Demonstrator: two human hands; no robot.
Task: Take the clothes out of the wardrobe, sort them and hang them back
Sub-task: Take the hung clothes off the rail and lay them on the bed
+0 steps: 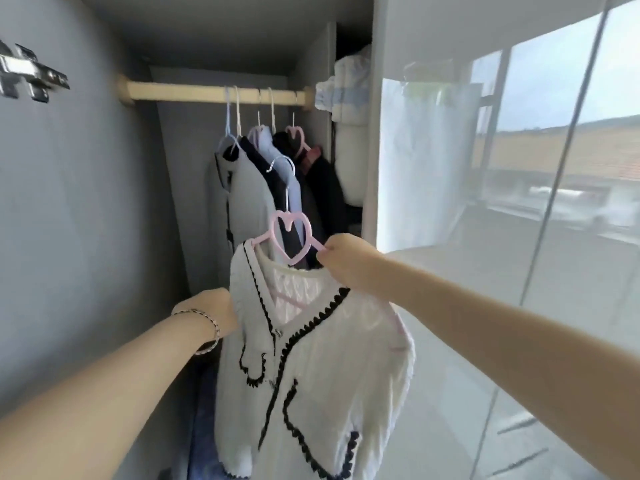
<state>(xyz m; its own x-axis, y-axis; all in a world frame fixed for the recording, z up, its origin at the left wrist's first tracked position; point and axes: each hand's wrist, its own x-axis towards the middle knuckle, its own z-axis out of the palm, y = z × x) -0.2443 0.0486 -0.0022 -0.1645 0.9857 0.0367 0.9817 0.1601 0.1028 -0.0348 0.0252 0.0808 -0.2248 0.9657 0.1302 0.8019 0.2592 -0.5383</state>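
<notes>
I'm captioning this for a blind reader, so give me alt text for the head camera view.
A person holds a white cardigan with black trim on a pink heart-shaped hanger before an open wardrobe, right grip pinching the hanger's arm, left grip holding the cardigan's shoulder. Behind, several garments hang from a wooden rail.

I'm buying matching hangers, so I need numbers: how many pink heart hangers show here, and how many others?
Pink heart hangers: 2, one on the rail, one carrying the white cardigan in the right hand grip.
Other hangers, only hooks or shoulders showing: 4, all on the rail.
Total: 6 hangers.
</notes>
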